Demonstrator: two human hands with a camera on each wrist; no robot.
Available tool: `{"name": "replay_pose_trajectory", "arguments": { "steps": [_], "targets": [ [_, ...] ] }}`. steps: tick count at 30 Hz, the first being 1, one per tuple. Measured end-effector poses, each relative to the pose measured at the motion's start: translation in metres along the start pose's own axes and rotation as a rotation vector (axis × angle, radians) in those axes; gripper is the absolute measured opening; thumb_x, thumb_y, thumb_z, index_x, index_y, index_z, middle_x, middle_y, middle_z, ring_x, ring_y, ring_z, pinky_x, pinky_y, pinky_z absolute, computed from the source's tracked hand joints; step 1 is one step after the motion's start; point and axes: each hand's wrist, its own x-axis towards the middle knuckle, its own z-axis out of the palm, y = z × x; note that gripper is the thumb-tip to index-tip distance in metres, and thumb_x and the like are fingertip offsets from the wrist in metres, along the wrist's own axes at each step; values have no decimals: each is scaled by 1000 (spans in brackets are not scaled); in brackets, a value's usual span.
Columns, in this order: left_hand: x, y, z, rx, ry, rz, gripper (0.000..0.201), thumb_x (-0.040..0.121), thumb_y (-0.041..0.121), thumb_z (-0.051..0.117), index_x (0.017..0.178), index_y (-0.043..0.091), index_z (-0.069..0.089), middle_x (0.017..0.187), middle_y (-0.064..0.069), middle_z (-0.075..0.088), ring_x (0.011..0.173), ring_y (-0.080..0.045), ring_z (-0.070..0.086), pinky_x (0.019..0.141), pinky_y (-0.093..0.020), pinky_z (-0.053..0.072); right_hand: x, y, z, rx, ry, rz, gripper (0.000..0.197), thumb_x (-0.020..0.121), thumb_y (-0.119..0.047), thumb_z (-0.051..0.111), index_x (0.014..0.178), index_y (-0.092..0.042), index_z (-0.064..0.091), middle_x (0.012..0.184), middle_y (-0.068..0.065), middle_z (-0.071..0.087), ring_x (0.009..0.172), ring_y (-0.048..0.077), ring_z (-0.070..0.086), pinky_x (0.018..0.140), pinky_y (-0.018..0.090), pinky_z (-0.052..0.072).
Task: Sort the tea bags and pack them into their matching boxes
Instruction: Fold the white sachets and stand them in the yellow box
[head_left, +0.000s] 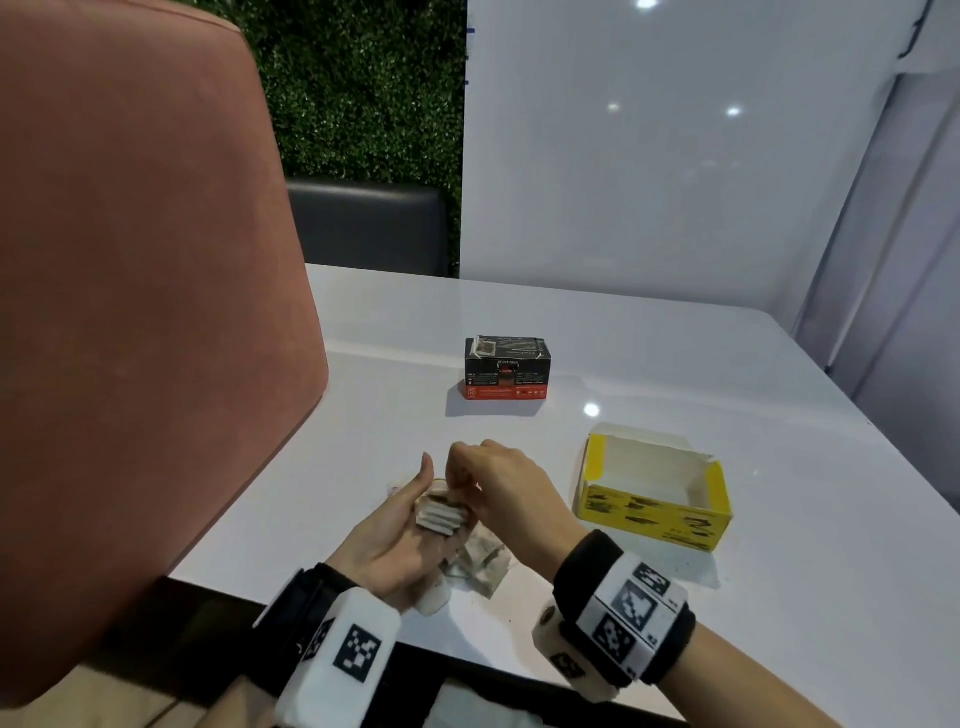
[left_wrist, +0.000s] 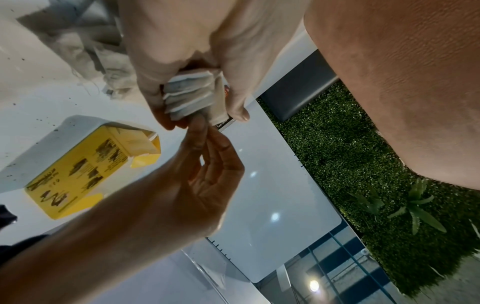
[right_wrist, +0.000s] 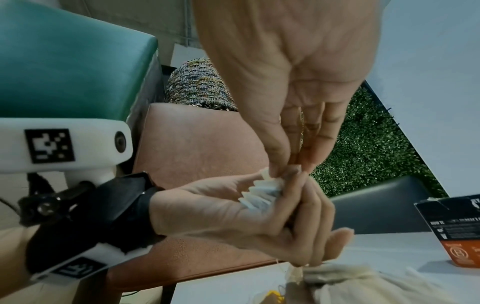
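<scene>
My left hand (head_left: 400, 525) is palm up and grips a stack of white tea bags (head_left: 440, 514) between thumb and fingers, also seen as a fanned stack of tea bags (left_wrist: 188, 96) (right_wrist: 259, 194). My right hand (head_left: 491, 483) reaches over from the right and pinches the top of that stack with its fingertips (right_wrist: 283, 168). More loose tea bags (head_left: 478, 564) lie in a heap on the table under both hands. The black and red box (head_left: 506, 368) stands shut farther back. The yellow box (head_left: 654, 491) sits open and looks empty on the right.
A white table (head_left: 675, 364) carries everything, with its front edge near my wrists. A pink chair back (head_left: 145, 312) fills the left side, close to my left arm. A white wall panel and green hedge wall stand behind.
</scene>
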Motion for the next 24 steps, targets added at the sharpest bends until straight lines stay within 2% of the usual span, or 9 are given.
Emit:
{"name": "replay_pose_trajectory", "arguments": {
  "steps": [2, 6, 7, 10, 13, 16, 19, 21, 24],
  "targets": [
    [0, -2, 2, -17, -8, 6, 48, 70, 35, 73, 94, -5, 62, 96, -17, 61, 97, -23, 58, 84, -37, 54, -2, 0, 0, -11, -5, -2, 11, 86, -8, 50, 95, -14, 53, 89, 7, 60, 85, 25, 52, 68, 38, 44],
    [1, 1, 4, 12, 12, 40, 33, 86, 29, 56, 101, -1, 56, 95, -17, 62, 94, -23, 60, 82, -37, 56, -2, -1, 3, -38, -60, -41, 20, 85, -8, 53, 103, -15, 54, 95, 6, 62, 93, 25, 50, 69, 40, 45],
    [1, 4, 5, 15, 9, 26, 30, 84, 23, 61, 101, 0, 55, 94, -17, 61, 94, -23, 61, 82, -36, 56, 0, -2, 3, -62, -52, -71, 18, 85, -8, 53, 102, -14, 56, 94, 6, 63, 93, 24, 49, 66, 38, 42],
    [-3, 15, 5, 54, -42, 23, 51, 49, -6, 86, 91, -3, 57, 87, -18, 61, 88, -22, 61, 78, -35, 57, 8, -8, 0, -82, 41, -138, 9, 86, -9, 54, 94, -12, 59, 90, 6, 62, 91, 24, 48, 62, 33, 36],
    [-13, 35, 4, 178, -42, 75, 56, 35, -11, 88, 83, -4, 59, 81, -19, 62, 75, -23, 65, 69, -37, 59, 10, -12, 0, -19, 121, -91, 8, 91, -17, 52, 93, -11, 57, 93, 6, 57, 91, 22, 48, 65, 35, 41],
    [-17, 53, -2, 230, 26, 59, 48, 35, -14, 87, 72, -2, 59, 80, -19, 59, 71, -24, 66, 67, -39, 59, 4, -10, 11, -85, -54, -77, 14, 92, -15, 49, 102, -10, 58, 98, 10, 57, 92, 28, 55, 67, 39, 44],
    [-15, 61, -4, 303, 78, 36, 52, 32, -14, 87, 71, 1, 56, 86, -17, 55, 72, -24, 64, 65, -38, 59, -2, -11, 35, -217, -280, -261, 29, 86, 1, 50, 114, -5, 56, 115, 17, 53, 105, 34, 54, 67, 41, 48],
    [-12, 62, -2, 315, 88, 33, 58, 30, -14, 87, 75, 3, 53, 86, -17, 56, 71, -24, 65, 64, -37, 59, -3, -12, 49, -236, -332, -359, 23, 83, 3, 54, 105, 3, 58, 108, 24, 56, 104, 38, 54, 58, 40, 46],
    [-12, 62, 1, 297, 78, 6, 59, 37, -7, 89, 82, 3, 53, 86, -16, 56, 72, -23, 64, 69, -36, 59, 3, -10, 64, -328, -326, -401, 19, 76, -6, 68, 93, 1, 62, 94, 20, 62, 96, 35, 58, 54, 37, 50]
  ]
}}
